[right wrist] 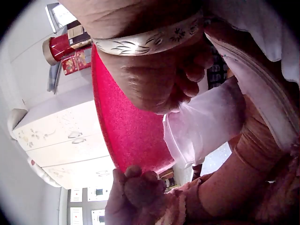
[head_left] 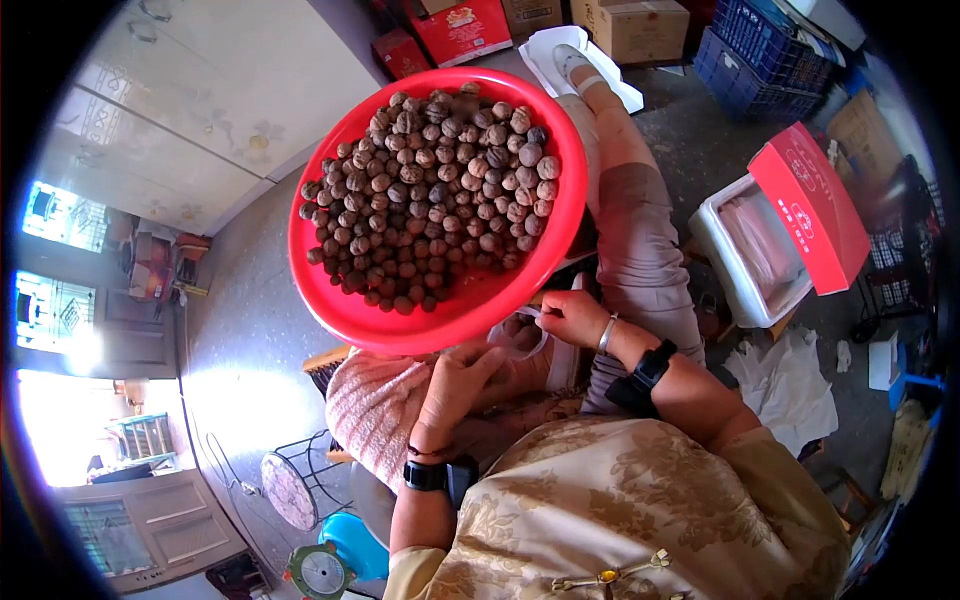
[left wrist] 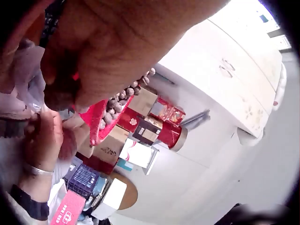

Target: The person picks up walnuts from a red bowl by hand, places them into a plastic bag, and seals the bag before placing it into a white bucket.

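A red plastic basin (head_left: 470,310) full of walnuts (head_left: 430,190) is in front of the person in the head view. My right hand (head_left: 575,318) pinches the gathered edge of a thin clear plastic bag (right wrist: 201,126), just below the basin's near rim. In the right wrist view the bag hangs from these fingertips. My left hand (head_left: 460,385) is under the basin's near rim, left of the bag, its fingers curled. A rounded brown shape shows among those fingers in the right wrist view; I cannot tell whether it is a walnut or the thumb.
A pink towel (head_left: 375,400) covers the left knee. To the right stand a white foam box (head_left: 750,260) with a red flap, a white plastic bag (head_left: 785,390) and blue crates (head_left: 765,65). Cardboard boxes (head_left: 635,30) line the back; a round stool (head_left: 290,490) is at left.
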Demonstrator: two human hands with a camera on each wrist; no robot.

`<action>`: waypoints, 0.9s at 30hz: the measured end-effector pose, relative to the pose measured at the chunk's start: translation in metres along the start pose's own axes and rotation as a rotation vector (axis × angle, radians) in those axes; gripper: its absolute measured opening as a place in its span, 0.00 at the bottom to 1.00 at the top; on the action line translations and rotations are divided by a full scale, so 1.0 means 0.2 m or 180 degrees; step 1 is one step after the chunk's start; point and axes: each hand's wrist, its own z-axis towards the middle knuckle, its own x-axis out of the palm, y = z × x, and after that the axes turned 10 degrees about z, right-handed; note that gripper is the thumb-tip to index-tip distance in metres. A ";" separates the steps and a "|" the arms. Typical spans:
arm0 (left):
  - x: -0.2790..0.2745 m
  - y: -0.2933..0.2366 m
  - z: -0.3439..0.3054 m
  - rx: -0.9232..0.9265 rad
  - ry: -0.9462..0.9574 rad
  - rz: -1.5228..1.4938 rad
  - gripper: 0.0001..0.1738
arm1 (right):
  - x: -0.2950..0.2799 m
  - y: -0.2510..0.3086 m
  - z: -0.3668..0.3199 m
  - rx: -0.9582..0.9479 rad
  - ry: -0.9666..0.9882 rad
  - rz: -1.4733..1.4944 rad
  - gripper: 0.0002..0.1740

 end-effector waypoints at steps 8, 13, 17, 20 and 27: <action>0.02 0.02 -0.06 -0.0144 0.0314 -0.1419 0.11 | 0.00 0.01 0.00 0.0055 0.0016 0.0091 0.14; 0.01 0.00 -0.04 0.0028 0.0329 -0.0975 0.16 | 0.00 0.02 0.00 0.0081 0.0025 -0.0055 0.13; 0.03 0.01 -0.01 -0.0026 0.0063 -0.0393 0.18 | -0.01 0.03 -0.01 0.0102 0.0077 -0.0049 0.12; 0.04 0.07 0.03 0.0133 -0.0094 0.0128 0.17 | 0.00 0.01 -0.01 -0.0075 0.0004 -0.0094 0.10; 0.03 0.01 0.00 0.0180 -0.0066 0.0632 0.18 | 0.01 0.00 -0.01 -0.0117 -0.0009 -0.0048 0.10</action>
